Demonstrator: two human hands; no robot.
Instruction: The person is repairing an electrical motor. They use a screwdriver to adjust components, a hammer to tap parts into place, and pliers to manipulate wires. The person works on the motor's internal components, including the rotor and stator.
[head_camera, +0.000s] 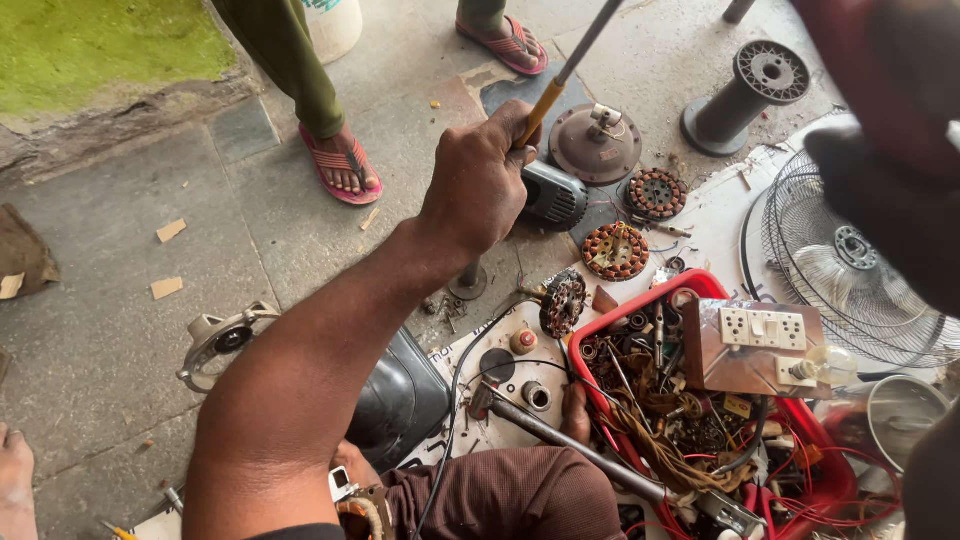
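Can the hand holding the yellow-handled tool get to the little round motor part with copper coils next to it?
Probably yes. The left hand grips the yellow-handled tool, and the coiled motor part lies close by on open floor with nothing over it. It would need to let go of the tool first.

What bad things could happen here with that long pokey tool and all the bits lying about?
1. The left hand grips a long yellow-handled tool close to a bystander's sandalled foot; a slip might hit it.
2. Small motor parts lie loose on the floor and could get stepped on.
3. Tangled wires in the red tray may snag fingers.
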